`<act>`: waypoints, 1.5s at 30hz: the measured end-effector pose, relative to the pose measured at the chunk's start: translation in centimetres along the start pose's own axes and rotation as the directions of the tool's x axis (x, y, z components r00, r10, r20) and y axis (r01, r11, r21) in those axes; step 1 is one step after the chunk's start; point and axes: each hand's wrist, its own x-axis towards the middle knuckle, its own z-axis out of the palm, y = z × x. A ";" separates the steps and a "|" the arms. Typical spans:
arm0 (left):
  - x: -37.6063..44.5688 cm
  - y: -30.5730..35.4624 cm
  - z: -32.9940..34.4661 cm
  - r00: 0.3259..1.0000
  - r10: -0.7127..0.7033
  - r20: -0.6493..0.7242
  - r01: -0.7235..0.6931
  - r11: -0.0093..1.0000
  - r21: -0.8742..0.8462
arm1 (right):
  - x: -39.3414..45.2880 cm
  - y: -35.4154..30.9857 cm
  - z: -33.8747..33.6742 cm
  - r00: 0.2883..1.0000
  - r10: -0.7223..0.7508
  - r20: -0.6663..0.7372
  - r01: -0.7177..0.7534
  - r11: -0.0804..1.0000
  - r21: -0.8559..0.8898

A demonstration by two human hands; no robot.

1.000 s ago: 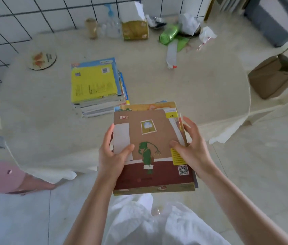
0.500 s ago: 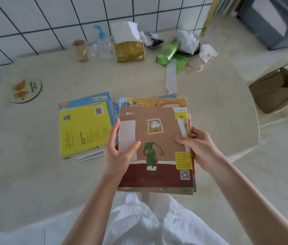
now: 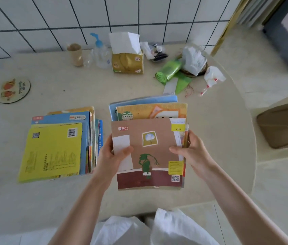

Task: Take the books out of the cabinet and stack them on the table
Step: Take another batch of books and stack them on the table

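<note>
Holding a bundle of books (image 3: pixel 148 152) in both hands, over the near half of the table (image 3: pixel 219 138); can't tell if the bundle rests on the surface yet. Left hand (image 3: pixel 111 160) grips the left edge, thumb on top of the brown cover. Right hand (image 3: pixel 191 152) grips the right edge, thumb on the cover, fingers wrapped around the side. Bundle is several thin books: brown-cover one on top, an orange one and a blue one fanned out behind it.

Just left of the bundle: existing stack of books (image 3: pixel 60 147) flat on the table, yellow back cover on top, blue ones under it, edges uneven. Apart from the bundle, not touching.

Progress, my read: at least one batch already stacked, this batch is out of the cabinet but not yet placed. Cabinet isn't in view, so can't tell how many remain. Next step likely setting this bundle on or beside the yellow-topped stack.

Farther back: round coaster (image 3: pixel 15 89) at far left, paper cup (image 3: pixel 75 53), pump bottle (image 3: pixel 100 52), tissue pack (image 3: pixel 127 57), green bag roll (image 3: pixel 168 70), all near the tiled wall (image 3: pixel 68 18).
</note>
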 end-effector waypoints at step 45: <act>-0.9 -7.6 -2.1 0.983 0.032 -0.179 0.038 0.926 0.376 | 1.9 10.0 1.7 0.986 -0.130 0.103 0.153 0.953 -0.262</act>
